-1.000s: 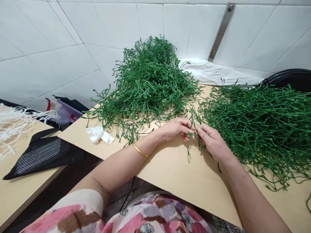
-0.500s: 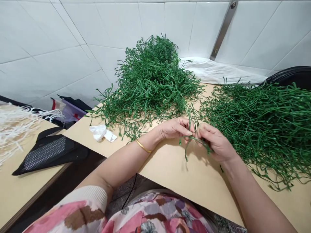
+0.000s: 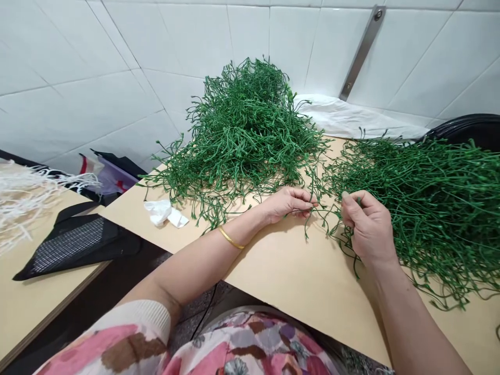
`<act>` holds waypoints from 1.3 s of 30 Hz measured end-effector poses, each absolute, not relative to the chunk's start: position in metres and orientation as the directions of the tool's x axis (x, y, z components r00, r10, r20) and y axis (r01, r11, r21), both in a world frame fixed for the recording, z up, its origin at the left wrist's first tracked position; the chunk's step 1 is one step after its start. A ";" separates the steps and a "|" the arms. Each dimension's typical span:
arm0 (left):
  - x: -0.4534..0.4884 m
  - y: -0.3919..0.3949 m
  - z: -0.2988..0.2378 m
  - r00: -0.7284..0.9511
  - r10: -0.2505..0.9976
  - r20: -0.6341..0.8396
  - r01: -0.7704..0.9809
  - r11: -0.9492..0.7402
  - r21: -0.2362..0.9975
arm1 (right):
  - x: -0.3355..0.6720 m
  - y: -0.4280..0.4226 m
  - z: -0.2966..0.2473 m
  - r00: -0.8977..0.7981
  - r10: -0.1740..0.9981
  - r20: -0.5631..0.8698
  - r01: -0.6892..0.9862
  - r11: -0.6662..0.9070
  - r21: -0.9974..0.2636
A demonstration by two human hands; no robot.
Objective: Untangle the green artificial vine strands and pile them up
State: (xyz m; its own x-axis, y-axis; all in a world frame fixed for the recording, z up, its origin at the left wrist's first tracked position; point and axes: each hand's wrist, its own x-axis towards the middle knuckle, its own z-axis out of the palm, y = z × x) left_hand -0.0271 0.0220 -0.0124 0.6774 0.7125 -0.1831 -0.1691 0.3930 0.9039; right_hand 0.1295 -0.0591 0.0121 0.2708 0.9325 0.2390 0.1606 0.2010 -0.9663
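Observation:
My left hand (image 3: pixel 292 204) is closed in a pinch on thin green strings (image 3: pixel 323 209), whose ends stick out on both sides of the fingertips. To the right, my right hand (image 3: pixel 369 226) is raised a little above the table, thumb and forefinger pressed together at the far end of a green string; the exact grip is partly hidden. A tall heap of green strings with small knotted ends (image 3: pixel 250 125) stands behind my left hand. Beside and behind my right hand spreads a second wide heap of green strings (image 3: pixel 433 208).
The tan table (image 3: pixel 289 265) stands against a tiled wall. A crumpled white scrap (image 3: pixel 164 213) lies left of my forearm. On another table at left are white strings (image 3: pixel 23 203) and a black mesh piece (image 3: pixel 70 245). White cloth (image 3: pixel 351 119) lies along the wall.
My right hand has pulled away from my left toward the right and turned upright, so the fingertips are now apart with strings between. The left hand has barely moved.

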 end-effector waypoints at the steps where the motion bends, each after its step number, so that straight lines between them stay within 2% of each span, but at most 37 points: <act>1: -0.027 0.022 -0.013 0.679 0.710 -0.184 -0.174 0.400 0.900 | 0.128 -0.061 0.012 0.278 0.925 0.260 0.226 0.200 -0.953; 5: -0.028 0.023 -0.014 0.694 0.695 -0.189 -0.157 0.402 0.902 | 0.123 -0.061 0.011 0.203 0.933 0.298 0.464 0.177 -0.868; 8: -0.028 0.023 -0.015 0.702 0.696 -0.149 -0.168 0.365 0.916 | 0.121 -0.057 0.006 0.104 0.971 0.215 0.529 0.130 -0.839; 10: -0.026 0.022 -0.015 0.680 0.725 -0.106 -0.196 0.320 0.927 | 0.121 -0.054 0.003 0.068 0.992 0.106 0.490 0.059 -0.870; 13: -0.025 0.019 -0.013 0.627 0.776 -0.065 -0.204 0.244 0.948 | 0.121 -0.052 0.000 -0.004 0.998 -0.059 0.341 -0.054 -0.939; 15: -0.024 0.017 -0.012 0.617 0.786 -0.047 -0.188 0.205 0.960 | 0.120 -0.052 0.000 -0.037 0.993 -0.109 0.290 -0.094 -0.952; 17: -0.023 0.015 -0.011 0.619 0.785 -0.029 -0.177 0.176 0.968 | 0.118 -0.054 -0.001 -0.015 0.998 -0.061 0.329 -0.052 -0.943; 19: -0.023 0.015 -0.011 0.611 0.792 -0.017 -0.180 0.159 0.971 | 0.115 -0.056 -0.002 0.026 0.999 0.044 0.438 0.029 -0.899; 21: -0.022 0.014 -0.011 0.580 0.815 -0.015 -0.195 0.156 0.968 | 0.112 -0.057 -0.004 0.043 0.992 0.117 0.569 0.072 -0.819; 24: -0.020 0.013 -0.013 0.560 0.828 -0.032 -0.202 0.175 0.964 | 0.109 -0.058 -0.005 0.041 0.988 0.152 0.711 0.078 -0.699; 29: -0.019 0.011 -0.015 0.620 0.777 -0.113 -0.169 0.273 0.947 | 0.111 -0.056 -0.005 -0.026 0.970 0.241 0.774 0.172 -0.609; 33: -0.020 0.012 -0.017 0.708 0.693 -0.136 -0.229 0.407 0.884 | 0.113 -0.059 -0.003 -0.040 0.963 0.265 0.828 0.181 -0.532; 39: -0.020 0.014 -0.018 0.736 0.662 -0.139 -0.270 0.476 0.837 | 0.113 -0.061 -0.003 -0.067 0.957 0.283 0.930 0.162 -0.329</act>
